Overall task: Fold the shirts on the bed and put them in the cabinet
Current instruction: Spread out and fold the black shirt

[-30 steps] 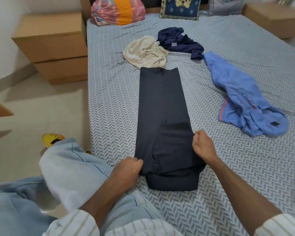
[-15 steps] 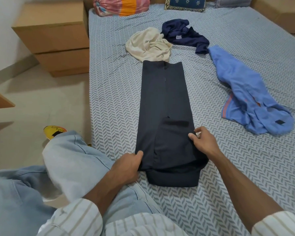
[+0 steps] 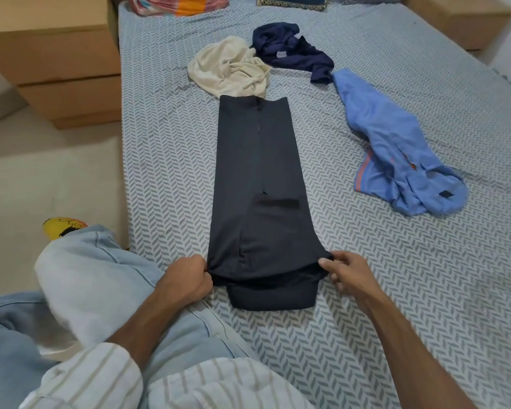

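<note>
A dark grey shirt (image 3: 257, 178) lies on the bed (image 3: 410, 290), folded into a long narrow strip that runs away from me. My left hand (image 3: 186, 280) grips its near left corner. My right hand (image 3: 347, 271) pinches the near right corner between thumb and fingers. A lower layer of the shirt sticks out towards me under the gripped edge. Beyond the strip lie three crumpled shirts: a cream shirt (image 3: 230, 69), a navy shirt (image 3: 292, 51) and a light blue shirt (image 3: 396, 149) to the right.
Wooden bedside cabinets stand on the left (image 3: 56, 60) and at the far right (image 3: 460, 22). Pillows (image 3: 183, 2) line the head of the bed. My bent knee in light jeans (image 3: 101, 284) rests at the bed's left edge, above a yellow slipper (image 3: 62, 228) on the floor.
Both hands have shifted towards me along the shirt's sides to its near corners. The right hand has come down from the shirt's right edge and now pinches the corner.
</note>
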{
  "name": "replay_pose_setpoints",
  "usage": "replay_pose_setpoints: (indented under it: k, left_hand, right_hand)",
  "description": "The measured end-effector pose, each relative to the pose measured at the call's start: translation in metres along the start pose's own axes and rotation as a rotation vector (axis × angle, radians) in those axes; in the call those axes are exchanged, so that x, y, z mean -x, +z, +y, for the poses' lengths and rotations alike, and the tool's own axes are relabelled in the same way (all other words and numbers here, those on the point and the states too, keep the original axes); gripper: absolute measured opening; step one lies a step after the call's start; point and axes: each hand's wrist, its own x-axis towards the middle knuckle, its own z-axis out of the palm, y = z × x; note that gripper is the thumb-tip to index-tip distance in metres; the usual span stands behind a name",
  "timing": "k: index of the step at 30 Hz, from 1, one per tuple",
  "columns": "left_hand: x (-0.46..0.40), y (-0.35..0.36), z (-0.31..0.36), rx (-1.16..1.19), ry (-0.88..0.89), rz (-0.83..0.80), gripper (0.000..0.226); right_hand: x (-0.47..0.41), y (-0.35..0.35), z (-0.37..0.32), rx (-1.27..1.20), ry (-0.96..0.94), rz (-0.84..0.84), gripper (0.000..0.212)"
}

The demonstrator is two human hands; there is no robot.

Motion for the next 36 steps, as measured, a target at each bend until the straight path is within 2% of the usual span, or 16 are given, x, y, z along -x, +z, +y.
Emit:
replay_pose_setpoints:
  k: [3, 7, 12, 15, 18, 22, 24, 26, 28, 31, 33, 36]
  left_hand:
    - [0.003, -0.003, -0.002, 0.003, -0.023, -0.010, 0.021]
    - [0.007, -0.005, 0.000, -0.047, -0.052, -0.034, 0.027]
    - [0.009, -0.006, 0.004, -0.120, -0.032, -0.090, 0.029]
    - [0.009, -0.006, 0.006, -0.124, -0.017, -0.084, 0.027]
    - [0.010, -0.006, 0.005, -0.131, -0.027, -0.092, 0.024]
    - [0.015, -0.009, 0.011, -0.134, -0.026, -0.079, 0.018]
    - [0.020, -0.011, 0.014, -0.239, 0.077, 0.077, 0.023]
    - [0.020, -0.012, 0.021, -0.342, 0.288, 0.292, 0.044]
    - [0.017, -0.010, 0.036, -0.337, 0.528, 0.394, 0.056]
    - [0.009, 0.003, 0.080, -0.272, 0.770, 0.362, 0.048]
    - [0.002, 0.016, 0.112, -0.222, 0.789, 0.306, 0.043]
    - [-0.007, 0.031, 0.147, -0.192, 0.694, 0.241, 0.042]
  right_hand:
    - [0.006, 0.007, 0.000, 0.057, 0.034, 0.031, 0.011]
    - [0.017, 0.019, 0.015, 0.116, 0.055, 0.202, 0.009]
    - [0.022, 0.027, 0.022, 0.406, -0.136, 0.352, 0.015]
    - [0.014, 0.028, 0.025, 0.377, -0.294, 0.417, 0.010]
    - [0.015, 0.028, 0.037, 0.377, -0.472, 0.451, 0.023]
    - [0.018, 0.030, 0.045, 0.419, -0.511, 0.490, 0.023]
    - [0.016, 0.033, 0.043, 0.434, -0.522, 0.525, 0.025]
    - [0.013, 0.035, 0.042, 0.475, -0.561, 0.551, 0.030]
    - [0.010, 0.034, 0.041, 0.520, -0.616, 0.546, 0.036]
    - [0.005, 0.032, 0.041, 0.542, -0.650, 0.532, 0.032]
    - [0.003, 0.032, 0.039, 0.537, -0.665, 0.534, 0.023]
    - [0.001, 0.035, 0.034, 0.547, -0.702, 0.519, 0.023]
